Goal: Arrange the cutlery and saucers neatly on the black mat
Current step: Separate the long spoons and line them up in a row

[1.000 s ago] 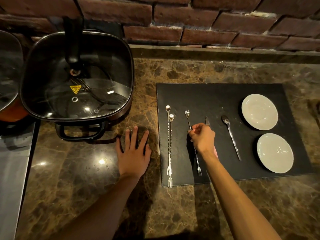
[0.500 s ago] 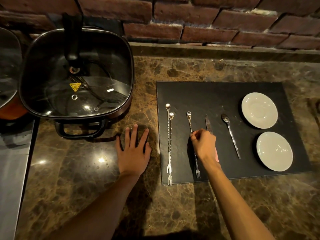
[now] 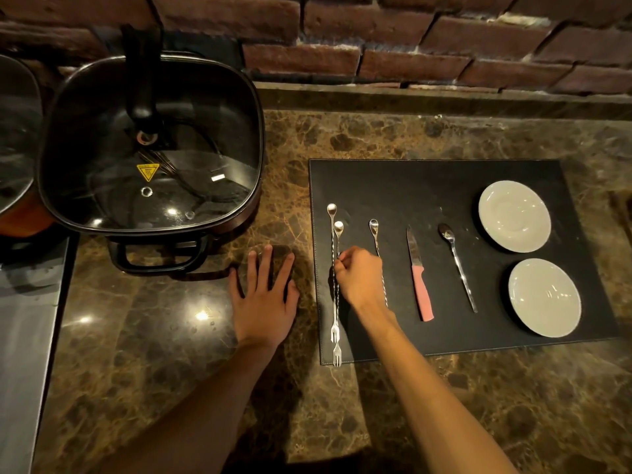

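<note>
The black mat (image 3: 393, 186) lies on the marble counter. Two white saucers (image 3: 514, 216) (image 3: 544, 297) sit one behind the other at its right end. Left of them lie a teaspoon (image 3: 458, 265), a pink-handled knife (image 3: 420, 282) and a long twisted spoon-fork (image 3: 374, 230). At the mat's left edge two more spoon-forks (image 3: 331, 227) (image 3: 338, 230) lie touching side by side, and the nearer one's fork end overhangs the mat. My right hand (image 3: 359, 278) pinches the stem of the right one of this pair. My left hand (image 3: 265, 295) rests flat on the counter, fingers spread.
A square electric pot with a glass lid (image 3: 150, 148) stands at the back left, its handle (image 3: 160, 265) close to my left hand. Another lidded pot (image 3: 13, 131) is cut off at the far left. A steel surface (image 3: 24, 336) borders the counter's left side. A brick wall (image 3: 410, 46) runs behind.
My right hand has let go of the third spoon-fork and moved left to the pair at the mat's edge. The knife is now uncovered. My left hand has stayed put.
</note>
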Tool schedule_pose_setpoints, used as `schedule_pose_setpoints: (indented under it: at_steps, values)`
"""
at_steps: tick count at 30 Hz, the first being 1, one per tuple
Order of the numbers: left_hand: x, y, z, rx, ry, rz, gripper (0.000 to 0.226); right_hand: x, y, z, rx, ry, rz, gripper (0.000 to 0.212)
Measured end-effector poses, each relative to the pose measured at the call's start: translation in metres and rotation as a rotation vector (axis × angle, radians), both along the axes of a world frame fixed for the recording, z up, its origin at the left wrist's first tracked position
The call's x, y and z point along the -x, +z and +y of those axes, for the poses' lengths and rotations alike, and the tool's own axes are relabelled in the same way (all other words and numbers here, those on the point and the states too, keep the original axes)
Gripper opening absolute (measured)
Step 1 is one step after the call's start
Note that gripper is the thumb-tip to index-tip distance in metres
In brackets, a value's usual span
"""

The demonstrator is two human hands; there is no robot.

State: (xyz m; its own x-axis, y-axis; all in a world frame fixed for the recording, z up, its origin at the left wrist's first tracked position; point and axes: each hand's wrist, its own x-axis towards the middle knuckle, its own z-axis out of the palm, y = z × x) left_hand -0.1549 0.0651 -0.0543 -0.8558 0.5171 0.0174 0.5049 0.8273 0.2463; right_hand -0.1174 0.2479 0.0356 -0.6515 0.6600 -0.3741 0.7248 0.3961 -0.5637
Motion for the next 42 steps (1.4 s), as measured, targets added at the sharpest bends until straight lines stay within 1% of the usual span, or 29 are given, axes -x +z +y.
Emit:
schedule_pose_setpoints:
  at_steps: [3,7,12,15,23,42]
  values:
    - [0.0,-0.002,0.0,0.004,-0.001,0.011,0.056,0.001,0.0,-0.005,-0.029,-0.001,-0.017,0.01]
    - [0.001,-0.003,0.001,0.004,-0.003,0.03,0.055,0.001,0.004,-0.009,-0.061,-0.001,-0.04,0.014]
    - [0.001,-0.002,0.0,0.007,-0.005,0.025,0.056,-0.003,0.006,-0.015,-0.113,0.042,-0.113,0.015]
    - [0.0,-0.002,0.0,0.0,-0.002,0.019,0.056,-0.006,0.008,-0.008,-0.124,0.025,-0.141,0.017]
    - [0.0,0.002,0.0,-0.008,-0.012,0.014,0.056,-0.005,0.012,0.015,-0.088,0.028,-0.119,0.019]
    - [0.0,0.006,0.001,0.002,-0.003,-0.004,0.055,-0.007,0.01,0.017,-0.051,0.008,-0.098,0.015]
